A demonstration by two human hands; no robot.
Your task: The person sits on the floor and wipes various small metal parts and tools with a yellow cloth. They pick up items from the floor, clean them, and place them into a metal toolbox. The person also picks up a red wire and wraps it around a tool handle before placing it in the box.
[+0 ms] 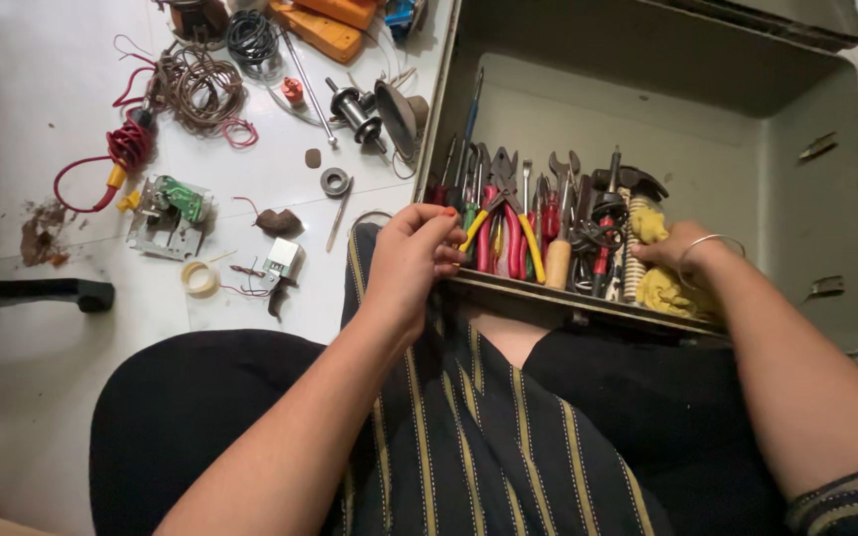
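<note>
Sorting through the open grey metal toolbox [796,99] goes best if the left hand [411,256], pinched on the yellow-handled pliers [479,223] at the near wall, lifts them straight up while the right hand [675,253], fingers buried in a yellow cloth [659,288], steadies the other tools.

Packed tools [538,223] crowd the toolbox's [826,228] near edge, while its far half lies open for reaching.

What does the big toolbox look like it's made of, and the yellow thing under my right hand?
The toolbox looks like sheet metal painted matte grey-green: flat rigid walls, riveted metal fittings. The yellow thing under the right hand looks like soft cloth, going by its crumpled folds, though part is hidden.
</note>
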